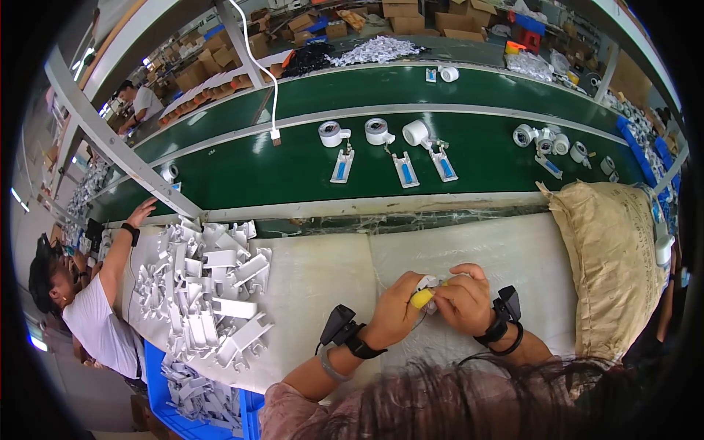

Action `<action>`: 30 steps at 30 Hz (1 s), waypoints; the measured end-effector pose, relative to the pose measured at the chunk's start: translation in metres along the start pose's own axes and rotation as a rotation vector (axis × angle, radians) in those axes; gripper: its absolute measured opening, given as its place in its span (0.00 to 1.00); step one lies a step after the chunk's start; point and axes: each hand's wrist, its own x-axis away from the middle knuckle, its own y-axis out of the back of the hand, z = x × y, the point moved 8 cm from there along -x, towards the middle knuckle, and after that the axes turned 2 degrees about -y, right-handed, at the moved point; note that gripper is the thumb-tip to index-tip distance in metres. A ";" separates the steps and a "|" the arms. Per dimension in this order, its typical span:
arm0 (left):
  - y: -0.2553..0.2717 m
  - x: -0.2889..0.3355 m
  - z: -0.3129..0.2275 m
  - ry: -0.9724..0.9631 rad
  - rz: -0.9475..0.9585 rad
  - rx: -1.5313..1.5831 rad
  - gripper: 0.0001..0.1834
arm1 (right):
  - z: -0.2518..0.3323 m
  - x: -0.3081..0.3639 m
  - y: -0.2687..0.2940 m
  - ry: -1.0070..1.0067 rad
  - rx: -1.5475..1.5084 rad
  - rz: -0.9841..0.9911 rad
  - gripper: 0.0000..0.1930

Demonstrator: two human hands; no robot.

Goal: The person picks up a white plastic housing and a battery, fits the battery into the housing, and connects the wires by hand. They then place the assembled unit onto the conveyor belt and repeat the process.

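Above the white-covered table (315, 293), my two hands meet near its middle. My left hand (392, 312) is closed, its fingers pinching a small white part (427, 283). A yellow piece (421, 298) shows at its thumb; whether it is worn or held I cannot tell. My right hand (462, 302) is closed too, thumb and fingertips pressed together against the same spot. What lies between those fingertips is too small and covered to make out. To the left of my hands is a heap of white plastic brackets (213, 282).
A green conveyor belt (271, 169) runs beyond the table, carrying several round white lamp heads (376, 132) with attached brackets. A brown sack (609, 257) stands at the right. A blue bin (161, 400) of grey parts sits lower left. At left, a co-worker (99, 304) reaches toward the belt.
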 end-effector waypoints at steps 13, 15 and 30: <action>-0.003 -0.002 0.035 0.442 0.026 0.499 0.21 | -0.025 0.003 -0.005 -0.159 -0.091 -0.011 0.06; -0.007 0.001 0.033 0.474 0.003 0.562 0.24 | -0.027 0.004 -0.001 -0.177 -0.149 -0.004 0.05; 0.035 -0.013 0.041 0.516 -0.159 0.579 0.17 | -0.051 0.015 -0.010 -0.249 -0.140 -0.016 0.06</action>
